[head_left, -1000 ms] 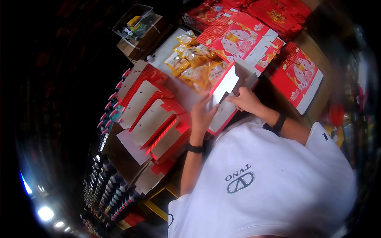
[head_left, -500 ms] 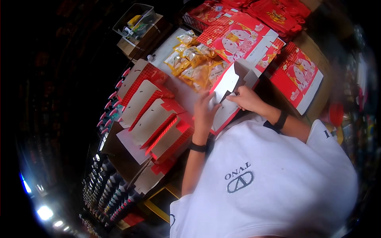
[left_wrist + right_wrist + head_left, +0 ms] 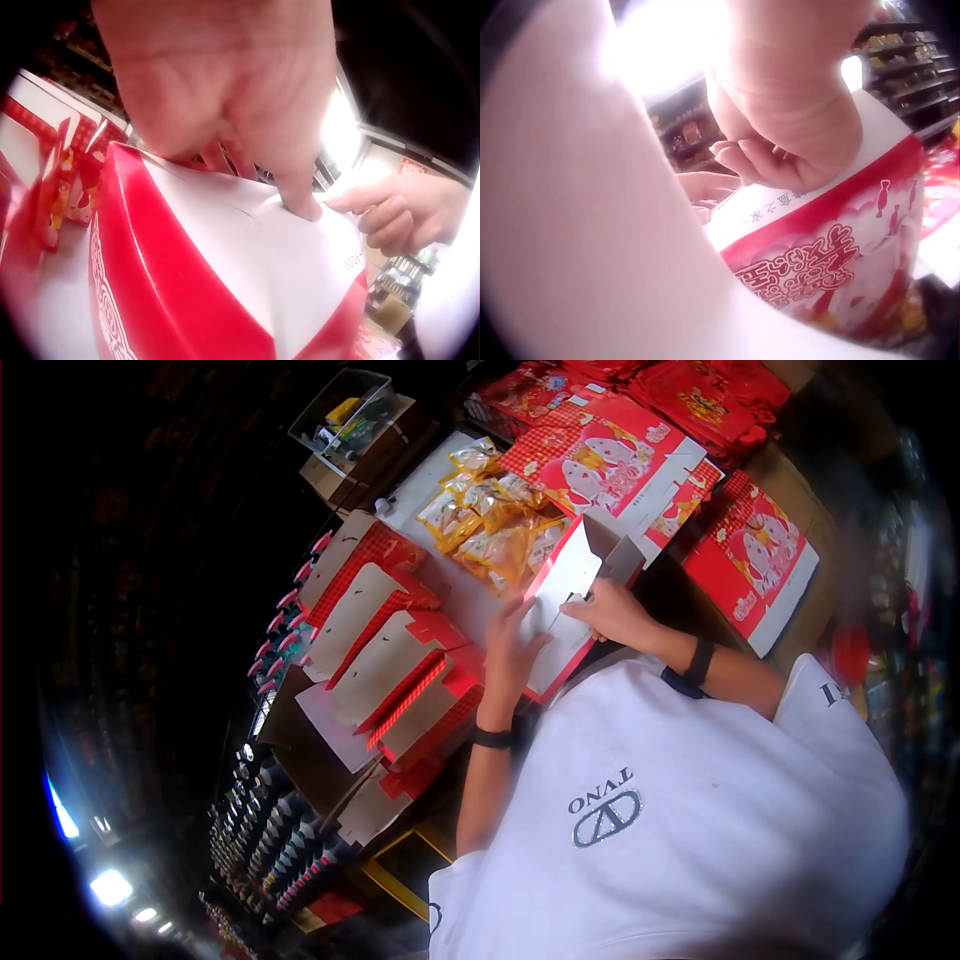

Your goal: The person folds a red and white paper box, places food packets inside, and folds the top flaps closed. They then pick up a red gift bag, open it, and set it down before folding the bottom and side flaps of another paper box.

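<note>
A red and white printed cardboard gift box (image 3: 568, 650) stands partly folded in front of the person's body. The left hand (image 3: 510, 650) holds its left end; in the left wrist view the left thumb (image 3: 304, 206) presses on the white panel while the other fingers reach over the edge. The right hand (image 3: 615, 612) pinches the upper edge of the same panel, fingers curled, close to the left thumb. A white inner flap (image 3: 570, 575) rises along the far side. In the right wrist view the right hand (image 3: 787, 142) covers part of the box's edge.
Yellow-wrapped snack packets (image 3: 490, 525) lie on the white tabletop beyond the box. Several opened boxes (image 3: 360, 620) stand in a row to the left. Flat printed cartons (image 3: 610, 460) and red bags (image 3: 700, 400) are stacked behind. A clear plastic bin (image 3: 345, 420) sits at the back left.
The right hand has shifted slightly left along the box's panel edge, and the dark gap between the flaps has narrowed. The left hand stays at the left end with small shifts.
</note>
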Demonstrator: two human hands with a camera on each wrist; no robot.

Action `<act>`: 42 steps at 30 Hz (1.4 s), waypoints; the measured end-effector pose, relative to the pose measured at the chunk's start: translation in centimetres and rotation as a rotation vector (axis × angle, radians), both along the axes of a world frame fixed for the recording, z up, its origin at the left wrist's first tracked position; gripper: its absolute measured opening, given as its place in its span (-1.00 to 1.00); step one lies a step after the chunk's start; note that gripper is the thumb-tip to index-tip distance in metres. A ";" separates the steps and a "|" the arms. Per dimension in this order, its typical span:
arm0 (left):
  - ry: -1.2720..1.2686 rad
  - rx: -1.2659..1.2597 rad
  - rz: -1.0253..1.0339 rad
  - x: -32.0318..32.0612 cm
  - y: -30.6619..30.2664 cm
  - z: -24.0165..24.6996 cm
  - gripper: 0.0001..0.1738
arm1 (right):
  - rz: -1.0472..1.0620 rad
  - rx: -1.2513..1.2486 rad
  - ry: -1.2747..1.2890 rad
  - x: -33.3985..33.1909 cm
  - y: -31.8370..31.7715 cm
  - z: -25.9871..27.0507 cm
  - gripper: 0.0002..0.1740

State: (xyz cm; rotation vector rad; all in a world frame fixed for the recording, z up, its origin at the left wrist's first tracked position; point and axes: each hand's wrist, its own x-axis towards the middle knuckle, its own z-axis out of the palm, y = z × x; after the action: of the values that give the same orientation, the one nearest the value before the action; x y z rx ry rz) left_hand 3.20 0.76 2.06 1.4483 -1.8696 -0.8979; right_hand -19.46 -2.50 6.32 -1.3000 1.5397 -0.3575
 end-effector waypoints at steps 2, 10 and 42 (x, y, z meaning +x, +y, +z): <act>-0.005 0.003 0.021 -0.1 -0.1 0.0 -0.11 | 0.011 0.000 -0.058 -0.2 0.0 -0.4 -0.53; 0.101 0.155 0.011 0.5 -0.9 -0.6 -0.09 | 0.267 -0.125 0.236 -2.1 0.5 3.0 -0.53; -0.304 -0.326 0.000 -3.9 -0.9 0.7 -0.40 | 0.098 -0.020 0.107 -2.9 0.0 2.1 -0.43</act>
State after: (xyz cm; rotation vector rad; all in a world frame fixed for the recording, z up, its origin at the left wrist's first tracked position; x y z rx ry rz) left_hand -0.71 -0.13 2.72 1.4370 -2.1152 -0.3599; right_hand -22.40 -2.53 8.47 -1.4244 1.5577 -0.2457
